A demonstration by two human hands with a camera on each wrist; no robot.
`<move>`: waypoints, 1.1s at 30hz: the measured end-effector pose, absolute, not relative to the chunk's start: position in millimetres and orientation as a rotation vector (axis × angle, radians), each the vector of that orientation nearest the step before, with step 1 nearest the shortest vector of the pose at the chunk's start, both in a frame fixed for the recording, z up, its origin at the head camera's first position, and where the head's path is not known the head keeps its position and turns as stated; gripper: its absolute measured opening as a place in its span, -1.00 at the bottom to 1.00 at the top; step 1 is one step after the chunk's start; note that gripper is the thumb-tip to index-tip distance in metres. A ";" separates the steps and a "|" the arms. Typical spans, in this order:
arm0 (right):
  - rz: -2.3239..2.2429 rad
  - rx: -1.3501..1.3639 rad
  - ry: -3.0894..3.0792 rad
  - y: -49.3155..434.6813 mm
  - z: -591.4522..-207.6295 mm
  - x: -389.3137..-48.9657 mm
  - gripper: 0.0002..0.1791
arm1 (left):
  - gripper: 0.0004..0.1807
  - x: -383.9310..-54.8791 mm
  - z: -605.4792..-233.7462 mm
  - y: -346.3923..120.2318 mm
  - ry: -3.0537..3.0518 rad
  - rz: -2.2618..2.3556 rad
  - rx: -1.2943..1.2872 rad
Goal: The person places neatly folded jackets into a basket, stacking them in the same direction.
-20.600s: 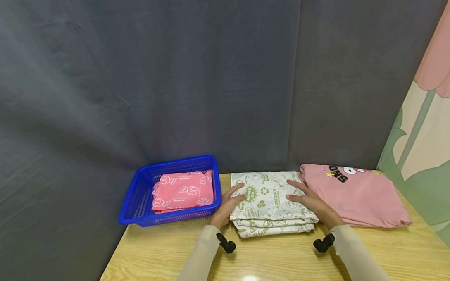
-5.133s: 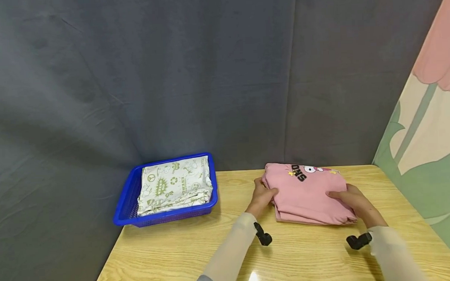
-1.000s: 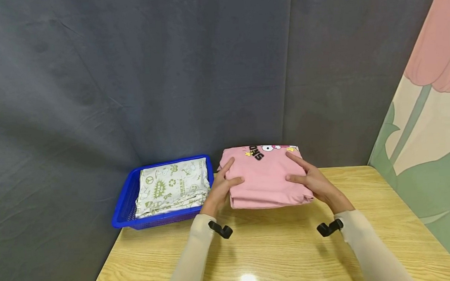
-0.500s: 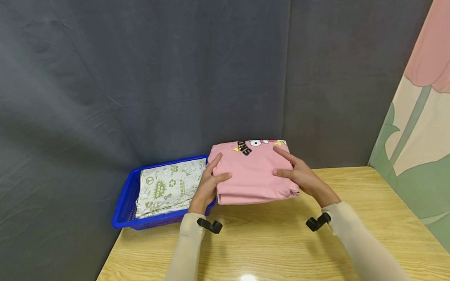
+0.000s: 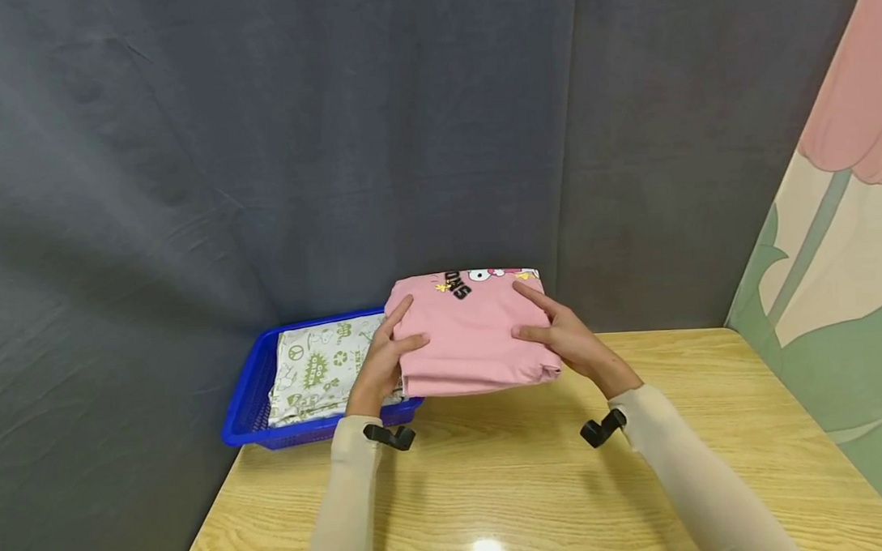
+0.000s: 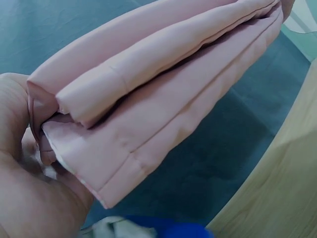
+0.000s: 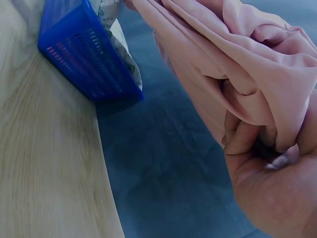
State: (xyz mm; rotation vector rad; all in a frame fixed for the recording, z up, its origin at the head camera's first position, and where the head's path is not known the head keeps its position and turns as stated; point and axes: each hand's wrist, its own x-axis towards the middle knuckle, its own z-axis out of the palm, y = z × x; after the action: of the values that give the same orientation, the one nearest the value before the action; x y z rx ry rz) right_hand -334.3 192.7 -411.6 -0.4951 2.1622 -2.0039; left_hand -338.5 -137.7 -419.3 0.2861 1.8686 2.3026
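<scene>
A folded pink cloth point(image 5: 472, 331), printed with black letters and a cartoon figure along its far edge, is held up above the table between both hands. My left hand point(image 5: 381, 354) grips its left side, thumb on top and the other fingers partly hidden. On the right side my right hand point(image 5: 570, 336) grips it the same way; in the right wrist view, its fingers point(image 7: 242, 134) tuck into the folds. Stacked layers of the cloth point(image 6: 148, 89) show from the edge in the left wrist view. The cloth's left end overlaps the right side of the blue basket point(image 5: 244, 396) in the head view.
Inside the basket lies a folded white cloth point(image 5: 313, 369) with green print. The basket sits at the back left of the wooden table point(image 5: 492, 484). A dark grey curtain point(image 5: 407, 147) hangs behind, and a flower-painted wall point(image 5: 835, 294) borders the right.
The green-printed cloth went from the table into the basket, over the pink one there. The pink cloth has been lifted from the table's right side and carried left by both hands towards the basket.
</scene>
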 end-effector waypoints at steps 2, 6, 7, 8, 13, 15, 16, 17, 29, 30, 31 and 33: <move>-2.018 -0.500 2.138 186.6 -409.8 -336.4 -0.05 | -0.06 -338.2 -417.4 -143.4 1.875 2.304 0.296; -2.034 -0.518 2.099 173.8 -407.0 -340.8 -0.05 | -0.06 -337.6 -414.5 -155.8 1.888 2.309 0.312; -2.036 -0.520 2.099 170.5 -406.5 -342.0 -0.05 | -0.06 -337.6 -414.0 -158.8 1.885 2.316 0.308; -2.036 -0.526 2.099 167.2 -405.9 -343.1 -0.05 | -0.07 -337.6 -413.7 -161.7 1.886 2.321 0.301; -2.024 -0.533 2.102 151.6 -404.4 -346.8 -0.06 | -0.06 -336.1 -413.1 -176.9 1.882 2.345 0.248; -2.019 -0.537 2.091 145.5 -403.8 -347.4 -0.07 | -0.06 -335.4 -412.9 -182.9 1.877 2.356 0.231; -2.017 -0.540 2.086 142.4 -403.3 -347.5 -0.08 | -0.06 -335.2 -412.6 -185.5 1.871 2.368 0.222; -2.016 -0.543 2.082 139.5 -402.7 -347.6 -0.09 | -0.07 -334.7 -412.3 -188.2 1.877 2.370 0.218; -1.960 -0.610 2.076 109.9 -401.8 -351.8 -0.08 | -0.08 -330.1 -411.3 -218.6 1.894 2.388 0.166; -1.956 -0.610 2.077 107.6 -402.4 -352.9 -0.09 | -0.08 -329.7 -411.1 -220.7 1.893 2.393 0.162; -1.951 -0.609 2.080 105.2 -402.8 -353.8 -0.09 | -0.08 -329.4 -411.0 -223.0 1.895 2.393 0.161; -1.942 -0.616 2.080 100.3 -403.5 -355.5 -0.10 | -0.08 -328.7 -410.7 -227.7 1.883 2.408 0.147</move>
State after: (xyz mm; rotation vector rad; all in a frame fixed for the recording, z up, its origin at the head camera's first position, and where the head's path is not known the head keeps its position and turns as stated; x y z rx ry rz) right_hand -355.5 100.3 -403.5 -0.6163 2.0800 -1.9419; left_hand -328.7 -227.7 -410.7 0.1465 1.8829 2.4085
